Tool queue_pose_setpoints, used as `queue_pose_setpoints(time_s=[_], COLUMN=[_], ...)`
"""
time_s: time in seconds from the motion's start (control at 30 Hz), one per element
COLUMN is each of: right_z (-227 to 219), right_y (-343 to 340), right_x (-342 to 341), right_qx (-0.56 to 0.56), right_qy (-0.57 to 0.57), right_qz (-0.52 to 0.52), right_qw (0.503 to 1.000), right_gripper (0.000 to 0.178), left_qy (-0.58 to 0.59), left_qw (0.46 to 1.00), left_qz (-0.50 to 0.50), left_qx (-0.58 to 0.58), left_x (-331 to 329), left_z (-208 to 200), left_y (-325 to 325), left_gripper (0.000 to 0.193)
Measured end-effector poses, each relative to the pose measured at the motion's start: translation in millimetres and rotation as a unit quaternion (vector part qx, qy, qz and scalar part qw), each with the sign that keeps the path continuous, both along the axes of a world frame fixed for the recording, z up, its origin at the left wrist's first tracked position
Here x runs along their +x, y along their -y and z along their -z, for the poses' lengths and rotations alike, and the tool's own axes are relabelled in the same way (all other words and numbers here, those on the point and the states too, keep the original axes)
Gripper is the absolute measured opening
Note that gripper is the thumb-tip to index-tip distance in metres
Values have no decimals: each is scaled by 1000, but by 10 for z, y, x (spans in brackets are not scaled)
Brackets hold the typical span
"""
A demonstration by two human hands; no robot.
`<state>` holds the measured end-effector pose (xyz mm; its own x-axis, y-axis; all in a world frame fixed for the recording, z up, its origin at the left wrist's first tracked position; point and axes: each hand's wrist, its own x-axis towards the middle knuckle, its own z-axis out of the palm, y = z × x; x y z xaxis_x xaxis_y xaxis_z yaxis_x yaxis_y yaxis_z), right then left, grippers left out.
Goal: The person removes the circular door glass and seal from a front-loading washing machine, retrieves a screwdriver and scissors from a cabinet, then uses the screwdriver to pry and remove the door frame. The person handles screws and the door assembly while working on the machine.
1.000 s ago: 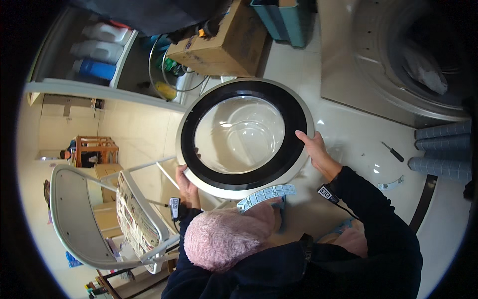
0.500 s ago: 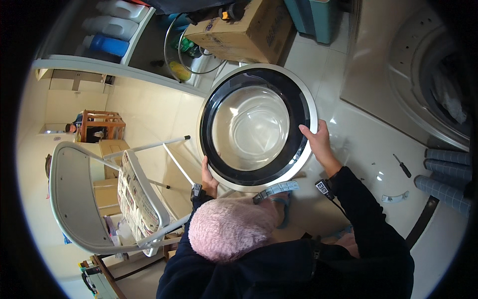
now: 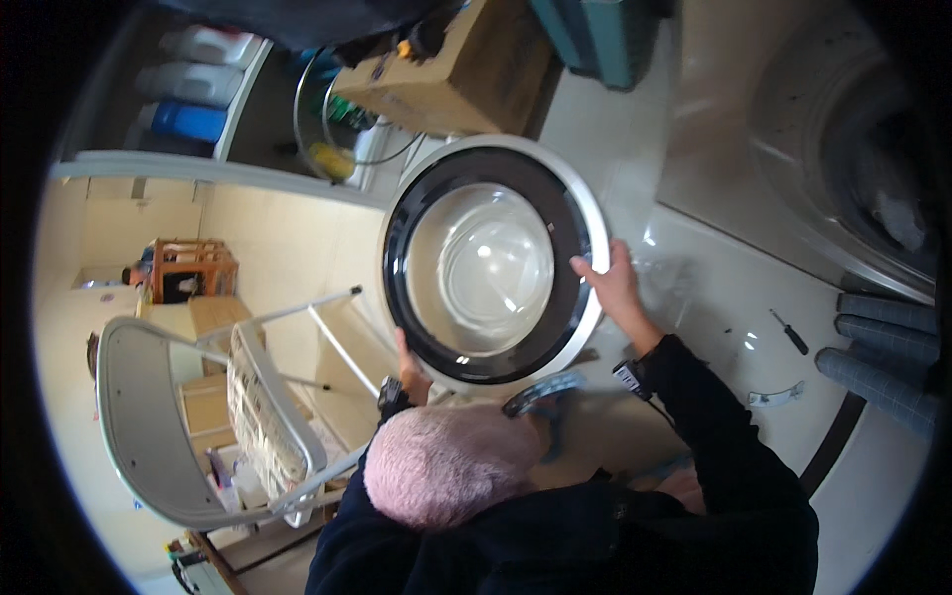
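The door [image 3: 486,266] is black and silver; the trousers [image 3: 446,466] pink.

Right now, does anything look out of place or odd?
Yes: the left hand and right hand hold a round door, apart from the washing machine, whose opening shows none; a screwdriver lies loose on the floor, not put away.

Glare dots the round door [image 3: 482,266] and floor [image 3: 684,297], while dark edges bend.

Worn on the head, a fisheye camera looked steeply down from above the wearer's pink-clad knee [image 3: 446,471] onto the nearby round door [image 3: 481,268], the shelf [image 3: 268,182] bowing toward the picture's rim.
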<state>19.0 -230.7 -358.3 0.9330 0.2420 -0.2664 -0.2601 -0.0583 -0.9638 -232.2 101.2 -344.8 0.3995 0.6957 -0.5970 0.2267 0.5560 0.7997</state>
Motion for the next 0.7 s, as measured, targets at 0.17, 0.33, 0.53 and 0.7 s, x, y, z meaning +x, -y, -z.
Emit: queue_pose_setpoints(time_s=[0.17, 0.33, 0.53, 0.7], right_z=[-119, -424, -1191, -1883], right_y=[73, 398, 1370, 2524], right_x=[-37, 164, 517, 184], right_qx=[-126, -177, -148, -156], right_qy=[-10, 149, 243, 104], right_qz=[-96, -104, -369, -629], right_qw=[987, 967, 885, 754], right_gripper=[87, 71, 35, 51], left_qy=[59, -429, 239, 66], left_qw=[992, 877, 924, 490], left_qz=[106, -65, 270, 857], left_qx=[27, 207, 127, 147], left_x=[-165, 33, 1146, 1705], left_z=[39, -337, -2444, -3071], left_y=[-151, -895, 71, 1684], left_gripper=[62, 55, 47, 44])
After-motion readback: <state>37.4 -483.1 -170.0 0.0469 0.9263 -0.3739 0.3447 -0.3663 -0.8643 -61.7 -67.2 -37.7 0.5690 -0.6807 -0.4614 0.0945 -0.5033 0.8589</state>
